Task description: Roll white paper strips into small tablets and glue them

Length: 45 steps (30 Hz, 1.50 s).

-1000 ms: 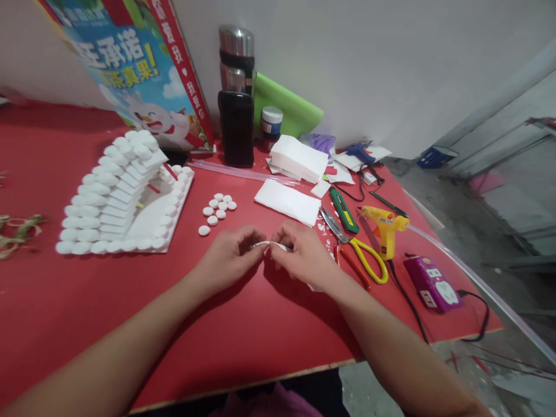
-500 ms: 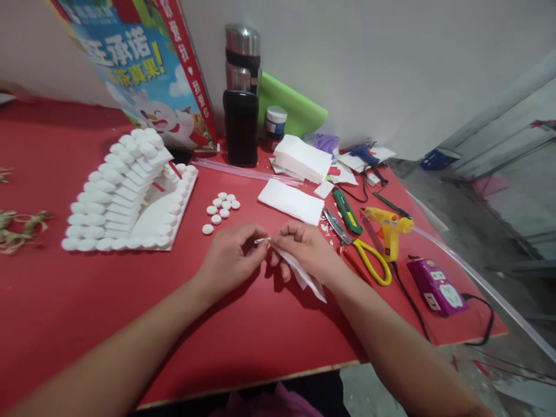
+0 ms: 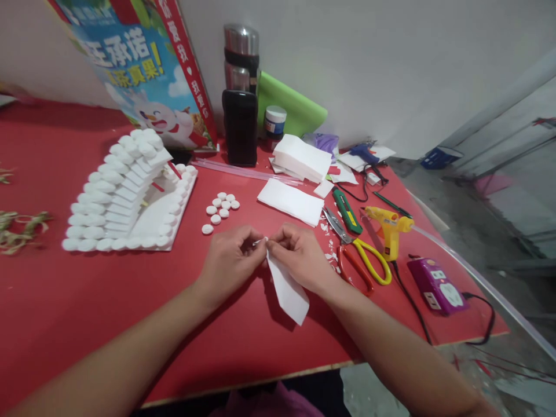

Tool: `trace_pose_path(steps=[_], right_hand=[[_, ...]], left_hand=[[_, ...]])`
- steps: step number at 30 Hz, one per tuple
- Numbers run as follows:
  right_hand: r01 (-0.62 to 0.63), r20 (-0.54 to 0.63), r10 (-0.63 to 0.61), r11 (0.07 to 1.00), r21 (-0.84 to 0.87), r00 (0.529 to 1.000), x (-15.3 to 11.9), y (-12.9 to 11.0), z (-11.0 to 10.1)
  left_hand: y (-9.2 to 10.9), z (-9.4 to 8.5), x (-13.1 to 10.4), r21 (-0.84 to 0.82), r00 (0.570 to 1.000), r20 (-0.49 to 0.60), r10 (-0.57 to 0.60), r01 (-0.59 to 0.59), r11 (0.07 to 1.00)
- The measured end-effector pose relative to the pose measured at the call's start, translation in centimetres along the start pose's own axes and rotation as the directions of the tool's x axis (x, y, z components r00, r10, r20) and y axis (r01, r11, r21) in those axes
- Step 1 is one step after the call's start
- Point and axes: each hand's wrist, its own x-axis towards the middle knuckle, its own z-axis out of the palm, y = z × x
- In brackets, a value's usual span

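Note:
A strip of white paper [image 3: 288,292] runs from my pinched fingertips down toward the table's front edge. My left hand [image 3: 232,255] grips its narrow, twisted end between thumb and finger. Right beside it, my right hand [image 3: 299,252] pinches the same strip, thumb on top. Both hands meet just above the red table. Behind my left hand lie several small white round pieces [image 3: 216,210]. Past my fingers is a folded white sheet [image 3: 291,201]. To the left stands a stepped white model [image 3: 125,202] edged with the same kind of round pieces.
Right of my hands lie scissors [image 3: 368,263] with red and yellow handles, a green utility knife [image 3: 347,211], a yellow glue gun [image 3: 388,229] and a purple power socket box [image 3: 438,286]. At the back stand a black container [image 3: 240,127] and a printed bag [image 3: 143,69].
The loose part of the paper strip has swung left and turned its broad face up. My right hand has turned slightly, and both hands stay close together.

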Motion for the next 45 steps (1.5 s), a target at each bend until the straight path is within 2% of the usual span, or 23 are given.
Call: trace_pose_path(steps=[4, 8, 12, 18, 21, 27, 34, 37, 40, 42, 45], right_hand=[[-0.130, 0.089, 0.114, 0.970, 0.204, 0.989, -0.2, -0.6, -0.2], [-0.128, 0.072, 0.114, 0.962, 0.240, 0.991, -0.2, -0.9, -0.6], [-0.172, 0.045, 0.167, 0.933, 0.316, 0.985, 0.0, -0.8, -0.8], [-0.213, 0.098, 0.189, 0.870, 0.445, 0.977, 0.3, -0.6, -0.5], [-0.223, 0.110, 0.194, 0.853, 0.473, 0.975, 0.4, -0.6, -0.4], [-0.177, 0.058, 0.170, 0.855, 0.488, 0.984, 0.3, -0.8, -0.2], [-0.072, 0.007, 0.075, 0.933, 0.351, 0.997, 0.4, -0.8, -0.1], [-0.001, -0.035, 0.011, 0.964, 0.266, 0.999, 0.4, -0.7, 0.0], [0.057, -0.052, -0.047, 0.973, 0.223, 0.998, 0.4, -0.3, 0.1], [0.107, -0.059, -0.098, 0.976, 0.190, 0.993, 0.4, 0.1, 0.2], [0.197, -0.057, -0.191, 0.974, 0.113, 0.980, 0.3, 0.5, 0.2]], left_hand=[[-0.5, 0.0, 0.2, 0.056, 0.989, 0.001, 0.147, -0.147, 0.988], [-0.4, -0.2, 0.3, 0.064, 0.971, 0.015, 0.240, -0.240, 0.969], [-0.2, -0.3, 0.3, 0.061, 0.953, 0.015, 0.303, -0.303, 0.951], [0.0, -0.2, 0.2, 0.017, 0.946, -0.038, 0.323, -0.323, 0.946], [0.2, -0.2, 0.3, -0.008, 0.958, -0.052, 0.283, -0.283, 0.959], [0.6, -0.3, 0.4, -0.159, 0.971, -0.055, 0.234, -0.240, 0.958], [1.1, -0.3, 0.4, -0.323, 0.996, -0.058, 0.062, -0.077, 0.943], [1.2, -0.1, 0.5, -0.501, 0.990, 0.033, -0.139, 0.137, 0.855], [1.2, 0.3, 0.6, -0.665, 0.930, 0.190, -0.315, 0.358, 0.656], [1.1, 0.4, 0.7, -0.696, 0.910, 0.227, -0.346, 0.400, 0.596], [1.1, 0.4, 0.6, -0.680, 0.923, 0.185, -0.338, 0.368, 0.634]])
